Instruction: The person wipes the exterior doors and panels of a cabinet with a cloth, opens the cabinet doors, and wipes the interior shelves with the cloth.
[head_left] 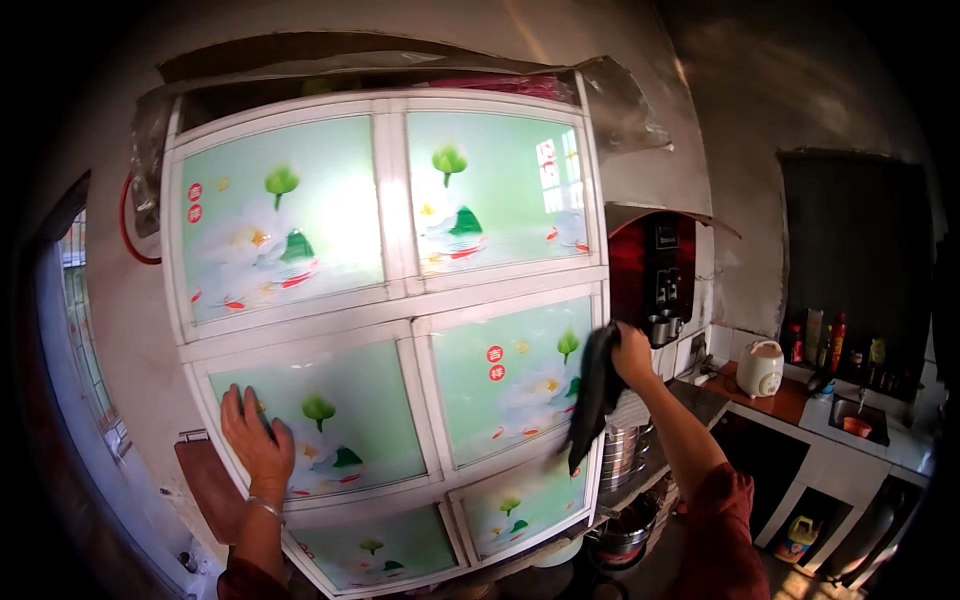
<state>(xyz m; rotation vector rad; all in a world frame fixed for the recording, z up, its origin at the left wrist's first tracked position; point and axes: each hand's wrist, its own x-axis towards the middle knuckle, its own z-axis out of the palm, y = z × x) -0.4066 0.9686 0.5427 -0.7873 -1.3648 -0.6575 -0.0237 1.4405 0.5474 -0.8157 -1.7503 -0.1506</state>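
Note:
A tall white-framed cabinet with pale green lotus-pattern door panels stands directly in front of me. My left hand lies with fingers stretched out against the lower-left part of its middle-left door panel. At the cabinet's right edge, my right hand is closed around a dark cloth. The cloth hangs down in front of the middle-right door panel; its lower end is slightly blurred, and I cannot tell whether it touches the panel.
Plastic sheeting drapes over the cabinet top. Stacked metal pots stand close to its right side, below a red wall-mounted range hood. Farther right are a white rice cooker, a sink and several bottles.

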